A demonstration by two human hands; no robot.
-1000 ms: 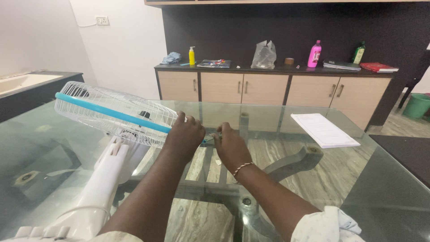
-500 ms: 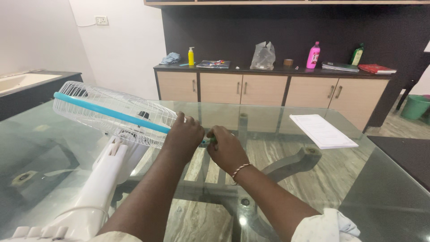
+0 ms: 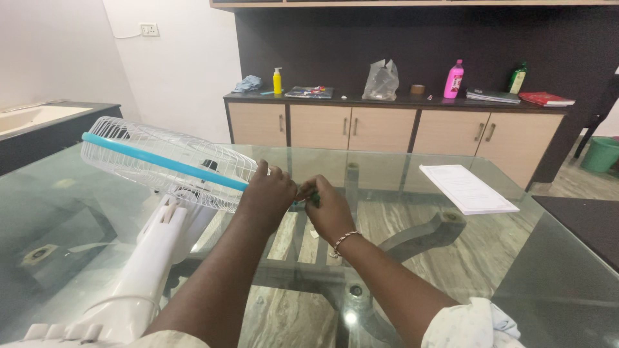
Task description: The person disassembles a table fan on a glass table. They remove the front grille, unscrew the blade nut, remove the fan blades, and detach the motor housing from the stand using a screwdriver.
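Note:
A white table fan (image 3: 158,245) lies tilted on the glass table (image 3: 412,258), its wire cage (image 3: 164,161) ringed by a blue band. My left hand (image 3: 271,193) grips the cage's near rim at the band's right end. My right hand (image 3: 329,206) is closed around a small green-handled tool (image 3: 314,198), probably a screwdriver, whose tip meets the rim right beside my left hand. The tool's tip is hidden between my fingers.
A stack of white papers (image 3: 467,188) lies on the table at the right. Behind stands a long cabinet (image 3: 387,129) with bottles, a plastic bag (image 3: 382,80), books and a cloth. A green bin (image 3: 599,153) sits far right, a counter (image 3: 39,122) at left.
My right hand has moved left from the table top to the fan rim, closing on the green tool next to my left hand. The fan and left hand have hardly shifted.

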